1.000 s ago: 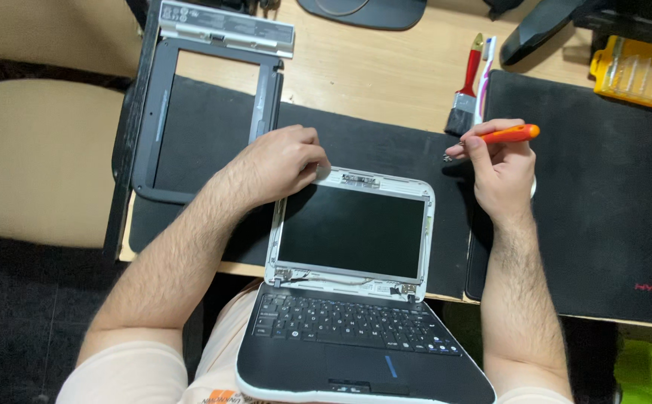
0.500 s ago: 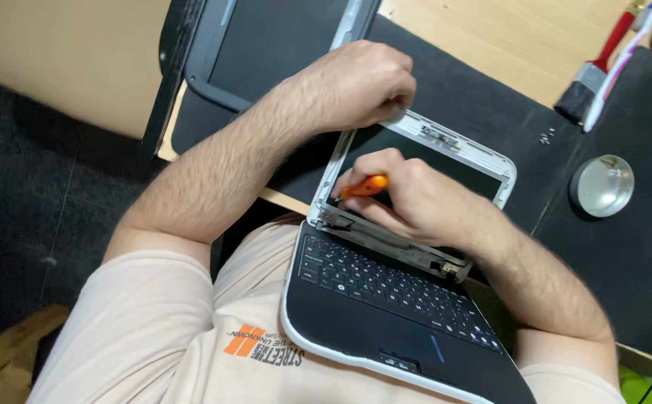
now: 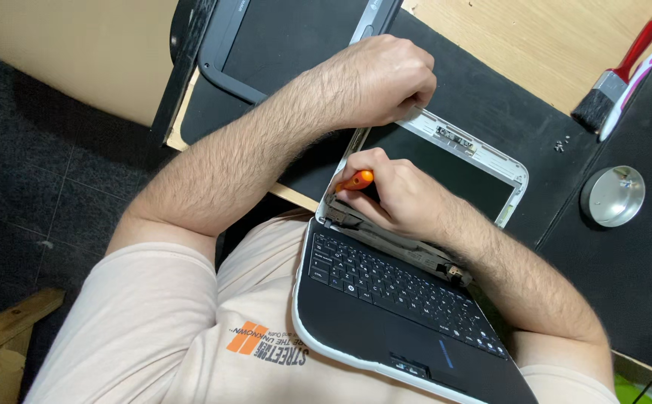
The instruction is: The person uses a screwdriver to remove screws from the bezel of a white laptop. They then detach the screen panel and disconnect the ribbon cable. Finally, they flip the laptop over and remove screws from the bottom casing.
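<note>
A small black laptop [image 3: 386, 299] with a white edge rests on my lap, its lid leaning back onto the desk with the bezel off. My left hand [image 3: 382, 78] grips the top left corner of the lid's white frame [image 3: 483, 153]. My right hand [image 3: 397, 196] is closed around an orange-handled screwdriver [image 3: 357, 180], its tip down at the left hinge [image 3: 337, 217]. The tip itself is hidden by my fingers.
A removed dark screen bezel [image 3: 225, 52] lies on the black mat [image 3: 491, 82] at the upper left. A paintbrush with a red handle [image 3: 618, 71] and a round metal dish [image 3: 613, 196] sit on the right. Tiny screws [image 3: 562, 144] lie near the brush. A beige chair [image 3: 71, 52] stands at left.
The view has tilted and drawn closer. My right hand came from the right of the lid to the left hinge with the screwdriver. My left hand stayed on the lid's top corner.
</note>
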